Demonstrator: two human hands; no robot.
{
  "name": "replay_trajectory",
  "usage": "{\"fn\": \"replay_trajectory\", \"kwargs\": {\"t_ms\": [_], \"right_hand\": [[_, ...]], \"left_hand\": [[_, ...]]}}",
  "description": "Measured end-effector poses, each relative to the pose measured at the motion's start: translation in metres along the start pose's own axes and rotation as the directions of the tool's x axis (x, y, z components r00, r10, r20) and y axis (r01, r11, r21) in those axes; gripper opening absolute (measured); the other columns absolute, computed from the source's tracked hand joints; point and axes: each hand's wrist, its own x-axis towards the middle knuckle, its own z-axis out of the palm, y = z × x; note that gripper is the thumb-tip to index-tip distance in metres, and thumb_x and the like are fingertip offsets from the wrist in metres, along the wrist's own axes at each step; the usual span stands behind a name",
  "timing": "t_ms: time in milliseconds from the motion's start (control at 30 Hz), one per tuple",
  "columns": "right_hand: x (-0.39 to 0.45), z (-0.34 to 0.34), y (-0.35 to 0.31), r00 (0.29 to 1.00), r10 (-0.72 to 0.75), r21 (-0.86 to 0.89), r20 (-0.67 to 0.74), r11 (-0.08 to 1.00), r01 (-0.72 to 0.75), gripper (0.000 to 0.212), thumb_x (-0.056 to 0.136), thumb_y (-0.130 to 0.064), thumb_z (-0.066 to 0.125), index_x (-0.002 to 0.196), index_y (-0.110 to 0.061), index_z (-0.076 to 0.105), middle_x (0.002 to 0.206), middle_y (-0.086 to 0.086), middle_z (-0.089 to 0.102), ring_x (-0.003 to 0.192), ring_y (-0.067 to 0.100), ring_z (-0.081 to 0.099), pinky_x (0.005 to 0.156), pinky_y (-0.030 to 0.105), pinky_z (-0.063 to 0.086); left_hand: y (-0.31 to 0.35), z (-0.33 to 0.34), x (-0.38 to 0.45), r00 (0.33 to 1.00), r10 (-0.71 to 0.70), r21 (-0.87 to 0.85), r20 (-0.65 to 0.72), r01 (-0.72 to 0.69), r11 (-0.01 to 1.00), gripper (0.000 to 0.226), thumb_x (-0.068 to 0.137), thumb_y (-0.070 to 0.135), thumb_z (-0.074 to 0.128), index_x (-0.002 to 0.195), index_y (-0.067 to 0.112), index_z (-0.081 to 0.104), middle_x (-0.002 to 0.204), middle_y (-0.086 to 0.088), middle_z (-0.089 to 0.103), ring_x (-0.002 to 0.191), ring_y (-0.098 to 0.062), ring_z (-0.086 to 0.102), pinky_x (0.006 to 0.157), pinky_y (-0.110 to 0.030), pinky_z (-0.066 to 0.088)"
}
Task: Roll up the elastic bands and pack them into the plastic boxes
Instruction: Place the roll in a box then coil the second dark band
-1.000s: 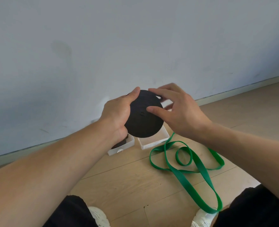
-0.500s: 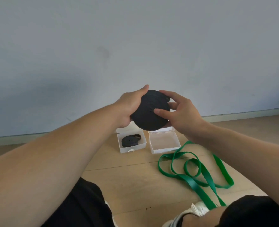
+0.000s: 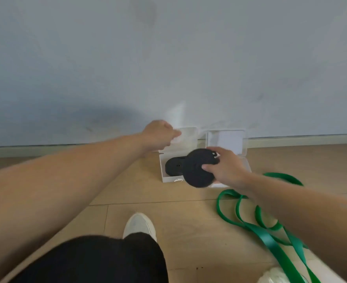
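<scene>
Black rolled band (image 3: 198, 170) gripped in the right hand (image 3: 227, 170) above two open plastic boxes (image 3: 244, 160) on the floor; left box (image 3: 162, 170) already holds a black roll (image 3: 173, 166); left hand (image 3: 158, 133) touches its lid, grip unclear; green band (image 3: 270, 240) lies unrolled.

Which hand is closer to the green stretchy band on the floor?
The right hand. It holds the black roll just above the green band. The left hand is farther away, at the left box's lid.
</scene>
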Motion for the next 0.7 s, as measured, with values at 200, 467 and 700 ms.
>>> {"fn": "replay_trajectory", "kwargs": {"t_ms": [200, 467, 700], "right_hand": [[0.066, 0.072, 0.045, 0.921, 0.389, 0.413, 0.030, 0.834, -0.366, 0.055, 0.088, 0.000, 0.074, 0.138, -0.012, 0.053, 0.124, 0.013, 0.063, 0.100, 0.037, 0.068, 0.068, 0.048, 0.065], [0.129, 0.106, 0.046, 0.862, 0.505, 0.511, 0.041, 0.731, -0.452, 0.058, 0.088, 0.000, 0.074, 0.140, -0.016, 0.054, 0.096, 0.005, 0.066, 0.073, 0.026, 0.072, 0.072, 0.043, 0.065], [0.143, 0.115, 0.046, 0.895, 0.443, 0.459, 0.056, 0.784, -0.417, 0.058, 0.087, -0.003, 0.076, 0.139, -0.019, 0.055, 0.103, 0.003, 0.066, 0.087, 0.028, 0.073, 0.071, 0.040, 0.065]], "left_hand": [[-0.111, 0.039, 0.059, 0.999, -0.024, 0.220, 0.047, 0.013, 0.975, 0.050, 0.093, 0.033, 0.070, 0.138, 0.017, 0.056, 0.142, -0.002, 0.055, 0.127, -0.020, 0.054, 0.105, -0.035, 0.045], [-0.166, 0.080, 0.094, 0.990, 0.136, 0.294, -0.022, -0.124, 0.948, 0.083, 0.089, 0.062, 0.062, 0.155, 0.021, 0.033, 0.167, 0.007, 0.020, 0.152, -0.017, 0.024, 0.122, -0.040, 0.027], [-0.184, 0.089, 0.096, 0.995, 0.041, 0.165, -0.090, -0.025, 0.986, 0.112, 0.081, 0.073, 0.063, 0.163, 0.025, 0.004, 0.171, 0.004, 0.014, 0.156, -0.019, 0.019, 0.123, -0.041, 0.025]]}}
